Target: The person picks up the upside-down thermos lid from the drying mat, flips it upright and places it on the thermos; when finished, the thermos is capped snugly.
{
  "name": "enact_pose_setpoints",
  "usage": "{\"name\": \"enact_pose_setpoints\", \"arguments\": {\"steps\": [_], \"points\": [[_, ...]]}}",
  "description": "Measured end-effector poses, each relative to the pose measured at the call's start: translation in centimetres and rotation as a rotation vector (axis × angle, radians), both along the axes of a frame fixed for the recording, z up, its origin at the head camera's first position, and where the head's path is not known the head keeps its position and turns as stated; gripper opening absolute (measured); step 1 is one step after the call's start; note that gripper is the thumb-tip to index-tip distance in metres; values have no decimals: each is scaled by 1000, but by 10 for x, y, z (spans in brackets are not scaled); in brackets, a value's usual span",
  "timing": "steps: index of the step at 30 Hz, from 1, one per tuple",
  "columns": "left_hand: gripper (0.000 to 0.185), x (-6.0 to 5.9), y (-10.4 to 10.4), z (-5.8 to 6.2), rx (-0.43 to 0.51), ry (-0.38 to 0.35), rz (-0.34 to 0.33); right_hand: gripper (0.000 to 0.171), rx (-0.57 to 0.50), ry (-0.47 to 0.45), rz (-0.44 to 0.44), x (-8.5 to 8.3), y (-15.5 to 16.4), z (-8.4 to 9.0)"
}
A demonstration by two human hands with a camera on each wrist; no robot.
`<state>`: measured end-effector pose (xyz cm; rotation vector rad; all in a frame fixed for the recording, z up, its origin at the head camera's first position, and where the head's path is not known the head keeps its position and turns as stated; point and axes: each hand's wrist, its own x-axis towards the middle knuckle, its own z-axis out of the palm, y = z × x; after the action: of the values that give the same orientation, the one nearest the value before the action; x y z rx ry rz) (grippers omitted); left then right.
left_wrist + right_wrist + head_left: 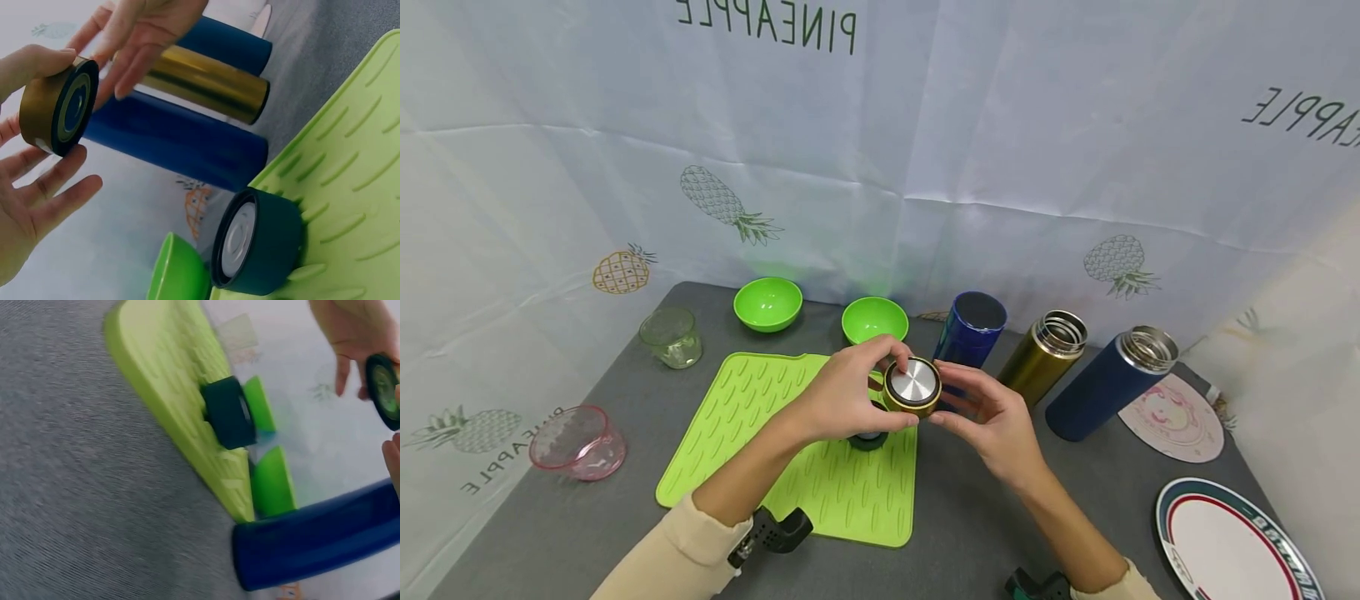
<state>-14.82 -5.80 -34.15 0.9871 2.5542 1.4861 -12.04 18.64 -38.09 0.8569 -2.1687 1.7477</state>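
Above the green mat (752, 392), my left hand (846, 396) holds a gold bottle lid (914, 383) with a silver disc on top. Its thumb (44, 62) and fingers lie around the rim, and the lid's dark-ringed underside shows in the left wrist view. From the other side my right hand (988, 417) pinches the same rim with thumb and index finger; the remaining fingers lie behind. A dark teal lid (269, 244) rests on the mat, mostly hidden by the left hand in the head view. An uncapped gold bottle (1037, 362) stands behind the right hand.
An uncapped navy bottle (1097, 396) and a shiny blue bottle (973, 329) flank the gold one. Two green bowls (767, 304) are at the back, two tinted glasses (580, 446) at the left. A pink round mat (1176, 421) and a white plate (1228, 546) lie right.
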Motion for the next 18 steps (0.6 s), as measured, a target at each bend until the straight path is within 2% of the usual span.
{"name": "enact_pose_setpoints", "arguments": {"steps": [4, 13, 16, 18], "points": [[49, 0, -5, 1, -25, 27, 44, 61, -48, 69, -24, 4, 10, 14], [46, 0, -16, -2, -73, 74, 117, 54, -257, 347, -110, 8, 54, 40], [46, -1, -18, -3, -79, 88, 125, 61, -276, 362, -185, 7, 68, 44], [46, -2, -19, -4, -82, 91, 124, 68, -262, 323, -239, 6, 76, 45]]}}
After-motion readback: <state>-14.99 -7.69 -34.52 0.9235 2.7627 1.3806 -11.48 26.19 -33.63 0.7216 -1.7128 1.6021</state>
